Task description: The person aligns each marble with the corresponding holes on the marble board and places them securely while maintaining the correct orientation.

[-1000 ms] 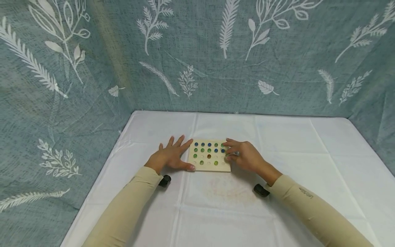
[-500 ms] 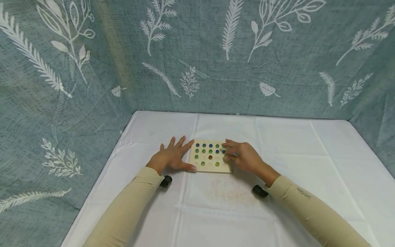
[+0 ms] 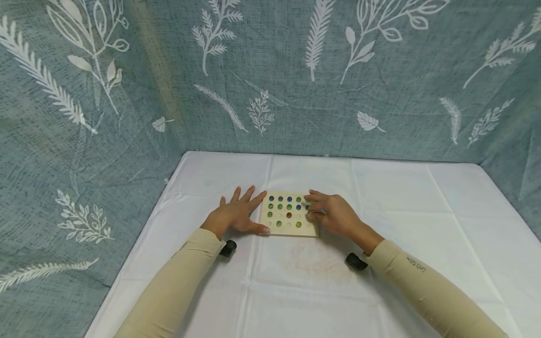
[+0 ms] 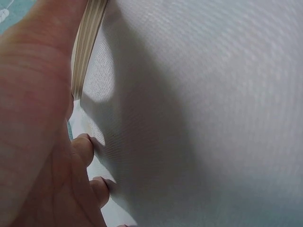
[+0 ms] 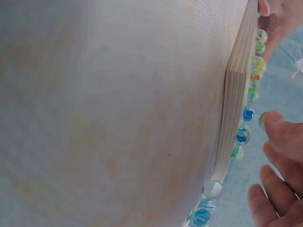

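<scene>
A light wooden board (image 3: 291, 230) with rows of round hollows lies on the white cloth. Glass marbles fill many hollows: blue marbles (image 3: 289, 199), green ones (image 3: 289, 206) and a brown-orange one (image 3: 289, 215). My left hand (image 3: 230, 217) rests at the board's left side with fingers spread, thumb at the near-left corner and index finger at the far one. Over the right edge, my right hand (image 3: 337, 215) pinches a green marble (image 5: 262, 120), held above the board's surface. Its other fingers are bent loosely, and they hide some hollows in the head view.
Beside the board's right edge, a clear marble (image 5: 213, 189) and blue-streaked marbles (image 5: 200, 217) lie on the cloth. Black wrist cameras (image 3: 356, 261) sit under both sleeves. A green leaf-patterned curtain (image 3: 279, 122) hangs behind the table (image 3: 393, 188).
My right hand has shifted slightly left over the board and now covers more of the rightmost marbles. The left hand stays in place; the head view has shifted a little.
</scene>
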The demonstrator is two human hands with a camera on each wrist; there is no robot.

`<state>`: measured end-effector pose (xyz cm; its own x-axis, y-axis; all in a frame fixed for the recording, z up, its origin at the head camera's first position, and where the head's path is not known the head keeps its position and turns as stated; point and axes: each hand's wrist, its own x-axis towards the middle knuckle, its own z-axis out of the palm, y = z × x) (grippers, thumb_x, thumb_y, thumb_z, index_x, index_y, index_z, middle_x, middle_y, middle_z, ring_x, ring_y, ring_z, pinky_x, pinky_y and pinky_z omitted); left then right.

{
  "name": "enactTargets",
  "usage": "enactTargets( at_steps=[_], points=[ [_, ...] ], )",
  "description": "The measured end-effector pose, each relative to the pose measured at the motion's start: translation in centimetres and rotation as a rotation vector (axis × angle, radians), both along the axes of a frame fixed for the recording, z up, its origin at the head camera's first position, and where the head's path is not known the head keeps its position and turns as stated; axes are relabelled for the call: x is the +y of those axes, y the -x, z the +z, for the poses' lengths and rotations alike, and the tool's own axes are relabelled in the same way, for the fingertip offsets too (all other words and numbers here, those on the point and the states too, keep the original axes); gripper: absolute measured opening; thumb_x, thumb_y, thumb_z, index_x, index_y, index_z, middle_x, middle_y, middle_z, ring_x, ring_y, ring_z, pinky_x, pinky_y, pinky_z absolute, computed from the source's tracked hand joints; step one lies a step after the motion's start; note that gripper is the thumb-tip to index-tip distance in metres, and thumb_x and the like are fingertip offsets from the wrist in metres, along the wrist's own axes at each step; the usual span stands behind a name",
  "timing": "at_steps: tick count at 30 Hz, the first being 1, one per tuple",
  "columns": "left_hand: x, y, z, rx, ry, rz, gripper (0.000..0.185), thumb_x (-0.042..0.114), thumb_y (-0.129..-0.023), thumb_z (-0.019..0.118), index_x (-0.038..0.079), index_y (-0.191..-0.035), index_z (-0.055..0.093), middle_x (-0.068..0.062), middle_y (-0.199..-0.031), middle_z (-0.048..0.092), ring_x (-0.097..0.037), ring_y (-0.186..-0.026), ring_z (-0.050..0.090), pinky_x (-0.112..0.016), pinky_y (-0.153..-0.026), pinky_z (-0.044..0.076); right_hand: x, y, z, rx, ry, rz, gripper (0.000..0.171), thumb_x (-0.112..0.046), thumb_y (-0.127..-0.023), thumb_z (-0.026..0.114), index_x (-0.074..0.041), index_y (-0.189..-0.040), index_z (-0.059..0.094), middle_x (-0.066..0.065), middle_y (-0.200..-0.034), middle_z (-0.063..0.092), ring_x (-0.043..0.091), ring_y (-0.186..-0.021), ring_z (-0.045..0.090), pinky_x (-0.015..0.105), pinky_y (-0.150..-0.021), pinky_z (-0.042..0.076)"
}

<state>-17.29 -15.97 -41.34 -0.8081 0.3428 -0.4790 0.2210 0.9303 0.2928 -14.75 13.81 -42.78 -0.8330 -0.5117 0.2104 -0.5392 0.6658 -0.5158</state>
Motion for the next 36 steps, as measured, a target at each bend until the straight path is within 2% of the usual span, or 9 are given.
enactTargets(
  at_steps=[19,27,36],
  points=[
    [0.04,0.07,-0.16,0.008,0.003,-0.005,0.115,0.070,-0.085,0.074,0.032,-0.170,0.007,-0.009,-0.178,-0.006,-0.045,-0.163,-0.011,-0.078,-0.123,0.002,-0.05,0.25,0.26,0.013,-0.047,0.037,0.015,-0.004,-0.090,0.078,-0.004,-0.103,0.083,0.017,-0.139,0.069,0.035,-0.141,0.058,0.053,-0.110,0.052],
    [-0.10,0.06,-0.23,0.001,0.014,-0.011,0.114,0.071,-0.086,0.072,0.033,-0.169,0.005,-0.008,-0.178,-0.009,-0.044,-0.162,-0.013,-0.077,-0.124,0.001,-0.44,0.51,0.58,0.005,-0.100,0.037,0.015,-0.001,-0.091,0.076,-0.005,-0.103,0.084,0.016,-0.140,0.069,0.035,-0.142,0.057,0.053,-0.111,0.051],
    [-0.05,0.06,-0.20,0.005,0.015,-0.002,0.115,0.072,-0.084,0.073,0.033,-0.169,0.006,-0.009,-0.178,-0.007,-0.045,-0.162,-0.011,-0.077,-0.124,0.002,-0.49,0.68,0.69,0.031,-0.164,0.085,0.018,0.001,-0.090,0.074,-0.004,-0.106,0.083,0.017,-0.139,0.069,0.037,-0.141,0.057,0.054,-0.107,0.053]
  ],
)
